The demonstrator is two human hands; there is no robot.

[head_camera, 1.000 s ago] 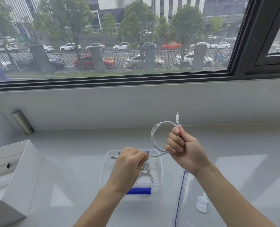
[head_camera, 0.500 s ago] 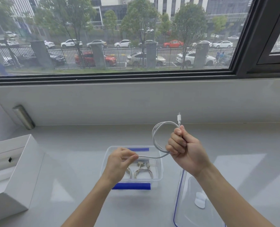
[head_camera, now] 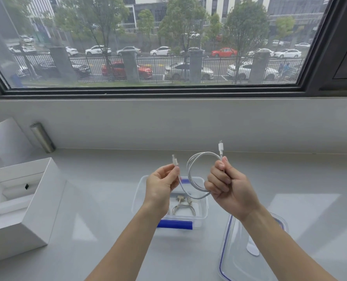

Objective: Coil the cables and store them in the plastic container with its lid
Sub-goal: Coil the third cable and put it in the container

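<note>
Coiling in progress above the open container; lid not yet fitted.
The lid (head_camera: 235,260) lies at the worktop's near right edge, leaving the plastic container (head_camera: 204,207) open for loading; one coiled cable (head_camera: 183,208) is already inside. Above it, your right hand (head_camera: 227,189) curls its fingers round the white cable (head_camera: 201,154) to hold the loops. Your left hand (head_camera: 160,187) pinches the free end, likely for the next turn. That hand has risen from container level, and the free end now points upward.
</note>
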